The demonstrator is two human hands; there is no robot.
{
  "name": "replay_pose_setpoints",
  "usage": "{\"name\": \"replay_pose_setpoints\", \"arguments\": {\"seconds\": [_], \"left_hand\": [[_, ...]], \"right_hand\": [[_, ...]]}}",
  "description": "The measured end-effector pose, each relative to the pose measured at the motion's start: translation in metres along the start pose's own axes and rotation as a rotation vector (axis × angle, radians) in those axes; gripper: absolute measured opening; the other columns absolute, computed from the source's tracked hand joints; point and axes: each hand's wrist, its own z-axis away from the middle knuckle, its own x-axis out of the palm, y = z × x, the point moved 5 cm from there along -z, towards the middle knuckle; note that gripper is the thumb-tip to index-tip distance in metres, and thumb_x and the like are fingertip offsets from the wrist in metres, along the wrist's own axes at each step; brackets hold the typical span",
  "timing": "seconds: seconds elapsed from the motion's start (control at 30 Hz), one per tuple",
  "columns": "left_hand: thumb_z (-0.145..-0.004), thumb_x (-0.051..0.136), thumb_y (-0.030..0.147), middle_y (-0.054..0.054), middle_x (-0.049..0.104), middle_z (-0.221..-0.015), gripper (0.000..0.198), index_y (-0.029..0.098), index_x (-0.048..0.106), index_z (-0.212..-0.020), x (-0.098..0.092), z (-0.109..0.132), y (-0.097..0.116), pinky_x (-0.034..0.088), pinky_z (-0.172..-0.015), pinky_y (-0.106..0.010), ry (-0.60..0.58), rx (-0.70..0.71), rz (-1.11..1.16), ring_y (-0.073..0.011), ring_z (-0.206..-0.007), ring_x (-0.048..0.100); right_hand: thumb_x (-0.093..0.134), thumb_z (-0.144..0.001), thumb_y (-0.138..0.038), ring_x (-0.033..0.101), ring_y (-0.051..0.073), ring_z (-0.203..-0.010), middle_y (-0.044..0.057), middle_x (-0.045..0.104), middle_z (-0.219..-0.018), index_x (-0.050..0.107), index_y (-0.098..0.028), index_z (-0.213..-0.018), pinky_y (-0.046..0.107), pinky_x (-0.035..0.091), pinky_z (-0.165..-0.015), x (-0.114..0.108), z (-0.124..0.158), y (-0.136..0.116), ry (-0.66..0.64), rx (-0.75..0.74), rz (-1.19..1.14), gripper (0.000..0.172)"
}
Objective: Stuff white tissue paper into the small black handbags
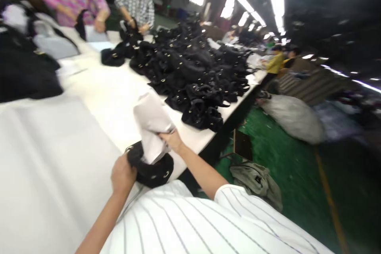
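At the near edge of the table, my left hand (122, 174) grips the rim of a small black fabric bag (151, 172) with gold-coloured metal rings. Its opening faces up. My right hand (172, 139) is closed on crumpled white paper (153, 121), whose lower end sits inside the bag's opening. The upper part of the paper stands above the rim and leans left. My right fingertips are partly hidden by the paper.
A big heap of black bags (190, 59) covers the table's far right. More black bags (24, 63) lie at the left, by a large white sheet (44, 166). Two people work across the table. A grey backpack (258, 182) rests on the green floor at right.
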Motion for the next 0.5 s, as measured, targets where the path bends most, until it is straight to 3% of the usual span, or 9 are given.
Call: {"name": "replay_pose_setpoints", "arguments": {"seconds": [0.07, 0.13, 0.23, 0.37, 0.5], "left_hand": [[-0.090, 0.042, 0.029, -0.013, 0.064, -0.100, 0.028, 0.016, 0.052, -0.113, -0.008, 0.017, -0.021, 0.047, -0.078, -0.035, -0.022, -0.127, -0.075, -0.0276, -0.096, 0.061], [-0.091, 0.040, 0.035, -0.010, 0.065, -0.089, 0.028, 0.016, 0.050, -0.109, -0.011, 0.015, -0.026, 0.045, -0.069, -0.031, -0.065, -0.189, -0.111, -0.0260, -0.086, 0.063], [-0.090, 0.044, 0.035, -0.009, 0.065, -0.086, 0.029, 0.016, 0.049, -0.111, -0.013, 0.007, -0.022, 0.041, -0.063, -0.027, -0.107, -0.161, -0.135, -0.0238, -0.079, 0.064], [-0.091, 0.041, 0.029, -0.012, 0.064, -0.098, 0.026, 0.016, 0.052, -0.110, -0.016, 0.012, -0.018, 0.039, -0.059, -0.026, -0.094, -0.097, -0.143, -0.0223, -0.074, 0.065], [-0.091, 0.040, 0.028, -0.008, 0.064, -0.081, 0.021, 0.017, 0.054, -0.102, -0.021, 0.014, -0.029, 0.039, -0.061, -0.027, -0.110, -0.224, -0.002, -0.0229, -0.072, 0.064]], "right_hand": [[0.074, -0.062, -0.031, 0.063, 0.021, -0.098, 0.005, 0.071, -0.099, 0.068, -0.015, -0.098, 0.032, 0.052, -0.088, 0.006, -0.006, 0.004, -0.060, -0.051, -0.030, 0.040], [0.073, -0.065, -0.037, 0.063, 0.022, -0.100, 0.007, 0.071, -0.104, 0.068, -0.015, -0.102, 0.033, 0.052, -0.088, 0.011, -0.011, 0.009, -0.107, -0.047, 0.051, 0.044], [0.068, -0.067, -0.033, 0.064, 0.022, -0.094, 0.006, 0.072, -0.095, 0.071, -0.013, -0.093, 0.031, 0.053, -0.082, 0.015, -0.011, 0.022, -0.182, -0.042, 0.272, 0.033], [0.054, -0.068, -0.025, 0.064, 0.021, -0.078, 0.004, 0.070, -0.077, 0.068, -0.010, -0.076, 0.028, 0.051, -0.067, 0.014, -0.011, 0.042, -0.227, -0.004, 0.455, 0.022], [0.050, -0.070, -0.019, 0.064, 0.022, -0.088, 0.005, 0.071, -0.088, 0.068, -0.011, -0.090, 0.029, 0.051, -0.076, 0.016, -0.008, 0.039, -0.282, -0.096, 0.557, 0.027]]}}
